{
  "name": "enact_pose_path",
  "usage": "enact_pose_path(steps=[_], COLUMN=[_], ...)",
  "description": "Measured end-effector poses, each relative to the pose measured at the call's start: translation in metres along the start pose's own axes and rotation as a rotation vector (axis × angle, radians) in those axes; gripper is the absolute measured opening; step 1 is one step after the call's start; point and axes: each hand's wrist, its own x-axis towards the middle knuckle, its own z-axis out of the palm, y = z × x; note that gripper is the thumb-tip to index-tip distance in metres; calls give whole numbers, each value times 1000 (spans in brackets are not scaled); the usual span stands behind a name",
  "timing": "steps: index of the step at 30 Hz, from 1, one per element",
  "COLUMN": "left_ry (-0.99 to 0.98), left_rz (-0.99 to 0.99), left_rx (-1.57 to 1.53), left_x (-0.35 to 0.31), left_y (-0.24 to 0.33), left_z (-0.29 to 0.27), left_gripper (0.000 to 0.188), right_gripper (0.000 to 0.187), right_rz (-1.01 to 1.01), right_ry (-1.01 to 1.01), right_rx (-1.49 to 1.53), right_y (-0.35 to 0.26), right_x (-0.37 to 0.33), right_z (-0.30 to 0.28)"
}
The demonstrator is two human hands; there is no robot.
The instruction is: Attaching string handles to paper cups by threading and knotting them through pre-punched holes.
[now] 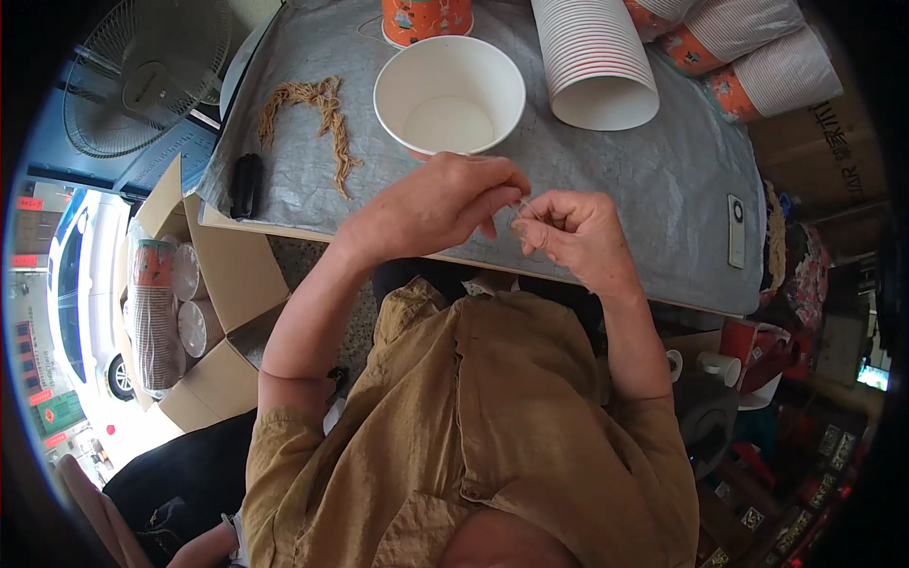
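My left hand (437, 204) and my right hand (579, 235) meet over the table's near edge, fingertips pinched close together. Between them runs a thin, pale strand (524, 203), like string; its ends are hidden by my fingers. Just beyond my left hand stands a wide white paper bucket (450, 93), its mouth facing up and its bottom visible inside. To the left, a loose bundle of tan strings (327, 106) lies on the grey table cover (379, 185).
A nested stack of paper buckets (603, 71) lies at the far right, beside wrapped stacks (776, 71). An orange bucket (426, 21) stands at the back. A black object (247, 186) lies at the left edge, an opener-like metal piece (736, 230) at the right. An open carton (232, 275) holds more stacks.
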Motion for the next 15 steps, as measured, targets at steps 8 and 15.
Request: enact_pose_path(steps=[8, 15], left_ry=[22, 63], left_rz=[-158, -177], left_rx=[-411, -411], left_x=[3, 7], left_y=[-11, -9], left_z=[2, 9], left_gripper=[25, 24], right_gripper=[14, 25], right_rz=[-223, -577], right_ry=[284, 351], right_rx=[115, -372], right_y=[8, 7], right_x=[1, -3], right_z=[-4, 1])
